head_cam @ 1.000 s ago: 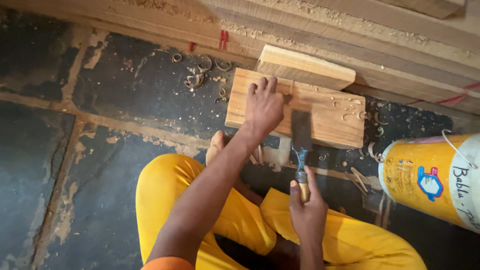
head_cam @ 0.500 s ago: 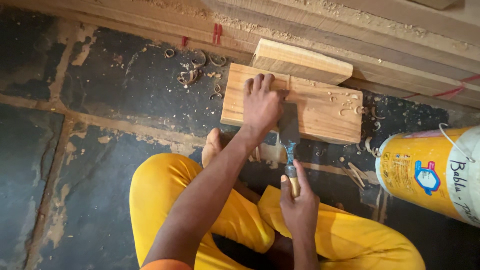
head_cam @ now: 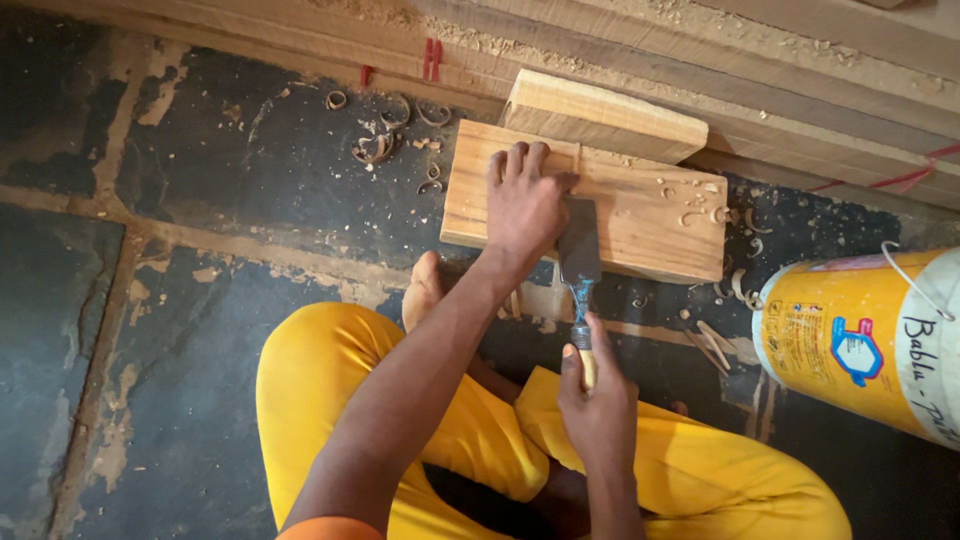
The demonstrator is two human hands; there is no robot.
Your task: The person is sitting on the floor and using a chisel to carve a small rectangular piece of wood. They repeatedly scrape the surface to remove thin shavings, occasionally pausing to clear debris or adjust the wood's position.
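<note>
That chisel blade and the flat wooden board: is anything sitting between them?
Nothing visible does. The chisel, gripped at its handle by the right hand, lies with its blade directly on the wooden board. The left hand presses the board beside the blade, thumb next to it, not under it.

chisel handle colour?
Pale wood, with blue smears on the metal neck above it; the chisel shows best in the head view, gripped by the right hand.

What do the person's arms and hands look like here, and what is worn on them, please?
Both forearms are bare, and the left hand and right hand wear no gloves, rings or watch. An orange sleeve edge shows at the left upper arm. Yellow trousers cover the legs.
</note>
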